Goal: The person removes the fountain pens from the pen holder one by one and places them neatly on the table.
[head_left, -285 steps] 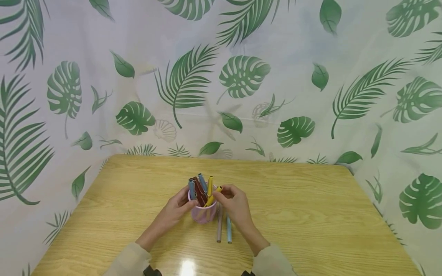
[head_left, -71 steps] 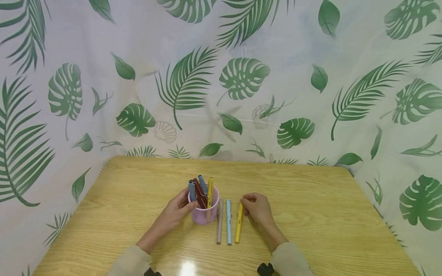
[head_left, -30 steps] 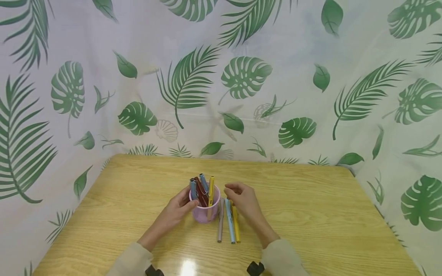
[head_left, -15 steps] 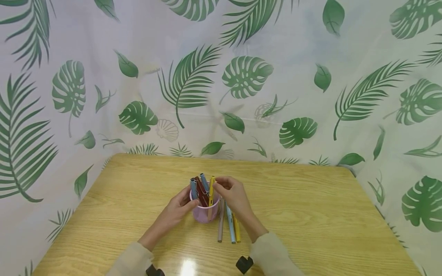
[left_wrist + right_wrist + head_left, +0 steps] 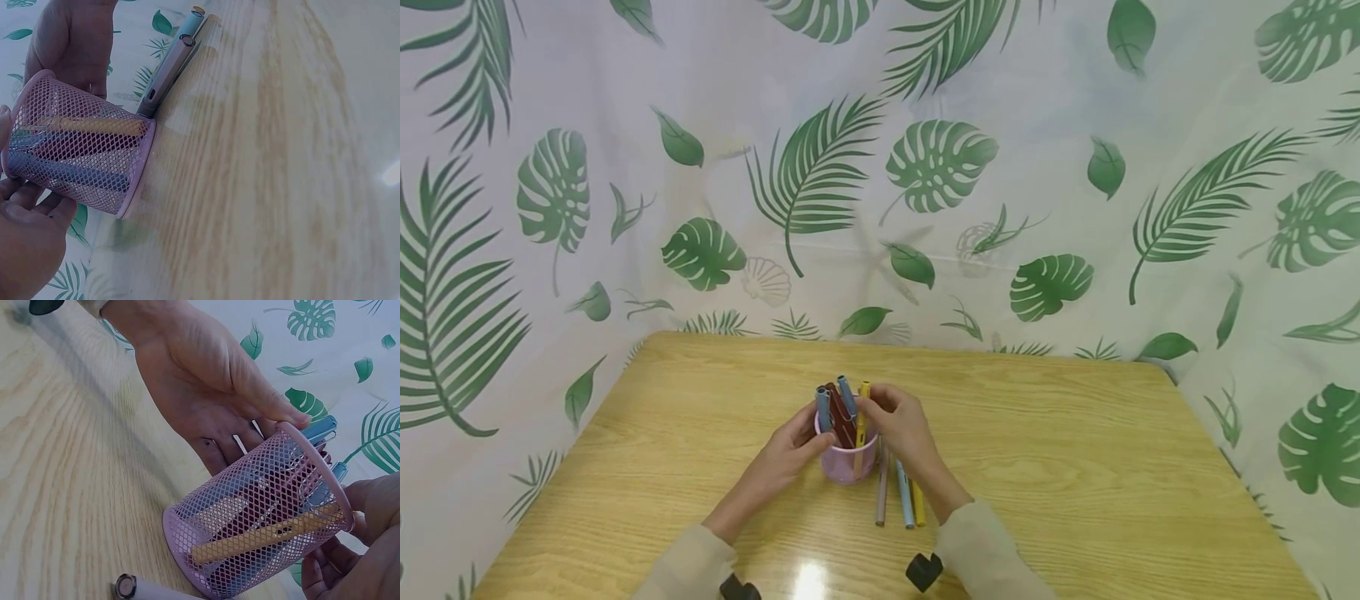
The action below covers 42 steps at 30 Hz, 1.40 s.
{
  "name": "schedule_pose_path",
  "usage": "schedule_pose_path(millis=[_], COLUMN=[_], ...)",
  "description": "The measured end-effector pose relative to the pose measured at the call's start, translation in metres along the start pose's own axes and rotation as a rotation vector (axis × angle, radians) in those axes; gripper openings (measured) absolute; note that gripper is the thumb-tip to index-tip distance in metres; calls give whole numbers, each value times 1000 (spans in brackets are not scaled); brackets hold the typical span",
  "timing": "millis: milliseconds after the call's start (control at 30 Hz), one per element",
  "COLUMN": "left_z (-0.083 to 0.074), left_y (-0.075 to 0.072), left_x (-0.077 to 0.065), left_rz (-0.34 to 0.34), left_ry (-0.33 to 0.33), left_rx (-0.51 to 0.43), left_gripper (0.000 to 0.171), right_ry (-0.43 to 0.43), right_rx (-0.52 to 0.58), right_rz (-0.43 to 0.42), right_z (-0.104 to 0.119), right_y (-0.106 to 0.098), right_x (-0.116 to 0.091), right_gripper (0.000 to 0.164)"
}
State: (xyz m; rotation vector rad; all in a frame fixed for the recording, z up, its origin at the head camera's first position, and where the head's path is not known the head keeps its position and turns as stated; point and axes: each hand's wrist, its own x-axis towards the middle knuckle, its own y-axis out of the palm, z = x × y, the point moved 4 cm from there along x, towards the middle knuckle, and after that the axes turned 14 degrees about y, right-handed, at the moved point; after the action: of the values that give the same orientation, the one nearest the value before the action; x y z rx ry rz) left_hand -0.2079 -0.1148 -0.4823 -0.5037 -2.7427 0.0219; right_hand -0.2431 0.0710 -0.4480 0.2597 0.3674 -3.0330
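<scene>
A pink mesh pen cup [image 5: 847, 468] stands on the table, gripped round its left side by my left hand [image 5: 784, 460]. Inside it are two blue pens [image 5: 823, 408], dark red pens [image 5: 842, 423] and a yellow pen [image 5: 861, 433]. My right hand [image 5: 901, 423] is at the cup's right rim, thumb and fingers pinching the top of that yellow pen. The right wrist view shows the yellow pen [image 5: 250, 542] slanting inside the mesh, its lower end near the cup's base. From the left wrist, my left fingers [image 5: 37, 209] show against the cup's side.
Right of the cup, a grey-brown pen [image 5: 882, 496], a light blue pen [image 5: 906, 500] and another yellow pen [image 5: 920, 507] lie on the wood-grain table [image 5: 1060, 467], partly under my right hand and wrist. A leaf-patterned cloth [image 5: 955, 250] hangs behind the table.
A second yellow pen went from the cup to the table beside the light blue one. My right hand then moved left from it to the cup's remaining yellow pen. The left hand kept its grip.
</scene>
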Motion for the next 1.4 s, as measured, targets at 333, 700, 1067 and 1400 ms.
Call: schedule_pose_path(millis=[333,700,1067,1400], left_z=[0,-2,-1,0], left_y=[1,0,0,0], left_x=[1,1,1,1], left_rz=[2,-3,5,11], left_ry=[13,4,15,28], left_rx=[6,11,16,-5], left_gripper=[68,68,69,69], right_ry=[-33,-49,9,88], right_rx=[49,152,267,380], right_rz=[-51,-49,-46,-16], right_z=[7,16,13,8], right_y=[-22,-58,-79,-93], right_x=[-7,-14,-14,-14], right_gripper=[28,28,28,31])
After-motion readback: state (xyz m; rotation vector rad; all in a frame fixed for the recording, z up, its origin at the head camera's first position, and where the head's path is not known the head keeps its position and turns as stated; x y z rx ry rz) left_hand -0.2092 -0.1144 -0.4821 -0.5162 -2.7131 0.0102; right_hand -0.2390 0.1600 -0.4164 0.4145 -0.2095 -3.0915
